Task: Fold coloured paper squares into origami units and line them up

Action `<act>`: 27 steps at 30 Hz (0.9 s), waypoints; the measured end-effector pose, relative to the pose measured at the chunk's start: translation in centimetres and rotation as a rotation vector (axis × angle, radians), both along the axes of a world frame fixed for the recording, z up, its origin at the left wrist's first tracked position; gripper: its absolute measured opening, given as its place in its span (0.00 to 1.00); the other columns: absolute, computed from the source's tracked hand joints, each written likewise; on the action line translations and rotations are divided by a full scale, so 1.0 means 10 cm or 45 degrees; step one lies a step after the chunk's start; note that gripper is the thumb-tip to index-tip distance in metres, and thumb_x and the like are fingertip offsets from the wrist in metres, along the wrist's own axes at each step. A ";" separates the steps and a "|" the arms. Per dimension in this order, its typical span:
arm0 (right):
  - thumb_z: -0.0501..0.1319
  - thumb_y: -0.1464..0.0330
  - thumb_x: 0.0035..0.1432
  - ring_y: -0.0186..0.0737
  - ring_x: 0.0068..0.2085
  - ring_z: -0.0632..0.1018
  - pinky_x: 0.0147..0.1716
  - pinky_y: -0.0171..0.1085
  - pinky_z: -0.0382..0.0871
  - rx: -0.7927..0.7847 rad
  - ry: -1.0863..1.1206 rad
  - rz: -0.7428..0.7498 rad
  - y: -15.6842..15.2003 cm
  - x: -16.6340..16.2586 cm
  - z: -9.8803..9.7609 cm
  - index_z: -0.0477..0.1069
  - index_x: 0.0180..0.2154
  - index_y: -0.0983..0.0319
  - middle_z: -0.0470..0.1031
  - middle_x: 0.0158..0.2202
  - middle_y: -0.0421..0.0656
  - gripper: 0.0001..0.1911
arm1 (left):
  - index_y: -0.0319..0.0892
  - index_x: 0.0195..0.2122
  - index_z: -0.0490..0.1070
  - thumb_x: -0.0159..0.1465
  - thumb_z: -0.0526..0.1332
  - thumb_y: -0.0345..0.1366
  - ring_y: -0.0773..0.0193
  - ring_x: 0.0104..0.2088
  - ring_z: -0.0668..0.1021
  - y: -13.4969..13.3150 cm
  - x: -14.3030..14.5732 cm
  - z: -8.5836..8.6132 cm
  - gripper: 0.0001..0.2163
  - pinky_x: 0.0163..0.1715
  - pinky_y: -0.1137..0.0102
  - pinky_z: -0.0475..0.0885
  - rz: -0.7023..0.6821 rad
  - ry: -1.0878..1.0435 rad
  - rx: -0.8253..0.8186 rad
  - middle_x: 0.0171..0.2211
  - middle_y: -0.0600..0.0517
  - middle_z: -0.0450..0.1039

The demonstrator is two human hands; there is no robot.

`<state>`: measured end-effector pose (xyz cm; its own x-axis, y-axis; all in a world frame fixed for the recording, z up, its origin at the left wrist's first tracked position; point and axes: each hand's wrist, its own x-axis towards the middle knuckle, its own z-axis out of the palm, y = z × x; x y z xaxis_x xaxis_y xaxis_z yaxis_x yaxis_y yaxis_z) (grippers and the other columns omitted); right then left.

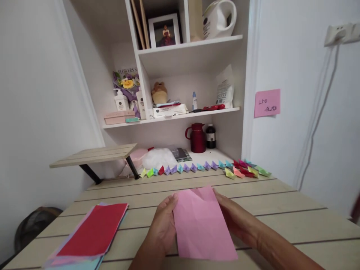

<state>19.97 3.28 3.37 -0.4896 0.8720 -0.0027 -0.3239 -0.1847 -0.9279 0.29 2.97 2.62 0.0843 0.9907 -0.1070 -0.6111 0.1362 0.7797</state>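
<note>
A sheet of pink paper [204, 228] is held up over the slatted table, with faint creases across it. My left hand [164, 221] grips its left edge, thumb on the front near the top corner. On the opposite side my right hand [230, 212] holds the upper right edge, its fingers mostly hidden behind the sheet. To the left lies a stack of coloured paper [95, 230], a red sheet on top and pink and blue ones showing under it.
A row of small folded paper boats [194, 168] runs along the table's back, bunching at the right. A small raised shelf [95, 155] on black legs stands back left. Behind are white shelves with a dark red jug [197, 138]. A pink note [267, 103] hangs on the wall.
</note>
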 end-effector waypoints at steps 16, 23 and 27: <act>0.64 0.54 0.53 0.45 0.38 0.78 0.39 0.44 0.72 -0.205 -0.065 -0.267 0.13 -0.06 -0.23 0.70 0.50 0.58 0.78 0.40 0.46 0.25 | 0.36 0.46 0.74 0.51 0.71 0.40 0.50 0.38 0.81 -0.12 0.13 -0.28 0.22 0.41 0.61 0.74 -0.218 0.081 -0.112 0.36 0.40 0.80; 0.55 0.51 0.60 0.39 0.30 0.69 0.30 0.36 0.65 0.476 -0.584 -1.054 0.18 0.18 -0.16 0.68 0.51 0.54 0.67 0.27 0.38 0.22 | 0.36 0.41 0.74 0.52 0.70 0.39 0.50 0.39 0.81 -0.12 0.13 -0.32 0.17 0.42 0.58 0.74 0.018 0.009 -0.208 0.37 0.40 0.80; 0.55 0.51 0.60 0.41 0.30 0.71 0.31 0.37 0.67 0.623 -0.736 -0.741 0.06 0.11 -0.07 0.72 0.45 0.56 0.70 0.28 0.40 0.20 | 0.37 0.41 0.74 0.50 0.71 0.37 0.49 0.39 0.81 -0.09 0.14 -0.37 0.18 0.43 0.58 0.73 0.065 -0.094 -0.186 0.37 0.40 0.80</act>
